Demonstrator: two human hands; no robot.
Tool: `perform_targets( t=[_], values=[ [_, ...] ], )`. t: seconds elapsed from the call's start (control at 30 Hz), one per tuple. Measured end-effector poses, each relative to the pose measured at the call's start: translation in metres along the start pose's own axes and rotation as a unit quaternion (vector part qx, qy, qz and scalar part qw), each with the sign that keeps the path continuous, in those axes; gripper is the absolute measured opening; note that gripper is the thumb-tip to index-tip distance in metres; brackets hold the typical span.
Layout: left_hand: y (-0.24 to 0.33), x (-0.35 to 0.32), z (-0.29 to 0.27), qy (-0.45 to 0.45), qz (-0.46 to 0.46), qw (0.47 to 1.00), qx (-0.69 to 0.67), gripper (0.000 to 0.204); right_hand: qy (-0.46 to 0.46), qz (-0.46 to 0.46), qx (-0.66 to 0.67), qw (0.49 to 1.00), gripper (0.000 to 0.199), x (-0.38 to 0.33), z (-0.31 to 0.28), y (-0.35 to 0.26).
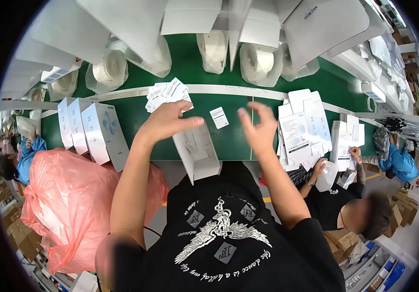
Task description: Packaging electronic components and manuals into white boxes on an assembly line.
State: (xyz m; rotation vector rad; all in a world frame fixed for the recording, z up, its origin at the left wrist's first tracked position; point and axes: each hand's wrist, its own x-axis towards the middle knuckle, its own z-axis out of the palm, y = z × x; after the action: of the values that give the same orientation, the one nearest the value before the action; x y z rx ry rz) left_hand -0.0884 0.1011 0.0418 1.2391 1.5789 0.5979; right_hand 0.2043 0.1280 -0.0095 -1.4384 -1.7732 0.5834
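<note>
A small open white carton point(203, 168) stands tilted at the table's near edge, in front of my body. My left hand point(168, 121) is over the carton's far left side, thumb and fingers apart; whether it touches the carton I cannot tell. To the right, my right hand point(260, 129) hovers over the table with its fingers spread and nothing in them. Between the two hands a single printed white card point(219, 118) lies on the green tabletop point(136, 108). Just beyond my left hand is a loose pile of similar cards point(168, 92).
Flattened printed cartons point(299, 131) are stacked at right, beside a seated co-worker point(336, 204) handling white pieces. Several closed cartons point(103, 129) stand at left above a large pink plastic bag point(83, 204). Bubble-wrapped white units point(260, 63) line the table's far side.
</note>
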Motion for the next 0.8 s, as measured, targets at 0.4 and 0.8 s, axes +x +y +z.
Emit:
perform_targets(
  t=[0.4, 0.8],
  values=[
    [0.016, 0.043, 0.057, -0.161, 0.008, 0.909, 0.383, 0.026, 0.13, -0.264, -0.453, 0.841, 0.081, 0.353, -0.069, 0.432],
    [0.033, 0.033, 0.144, -0.156, 0.119, 0.918, 0.344, 0.029, 0.172, 0.194, 0.433, 0.864, 0.089, -0.002, -0.185, 0.049]
  ],
)
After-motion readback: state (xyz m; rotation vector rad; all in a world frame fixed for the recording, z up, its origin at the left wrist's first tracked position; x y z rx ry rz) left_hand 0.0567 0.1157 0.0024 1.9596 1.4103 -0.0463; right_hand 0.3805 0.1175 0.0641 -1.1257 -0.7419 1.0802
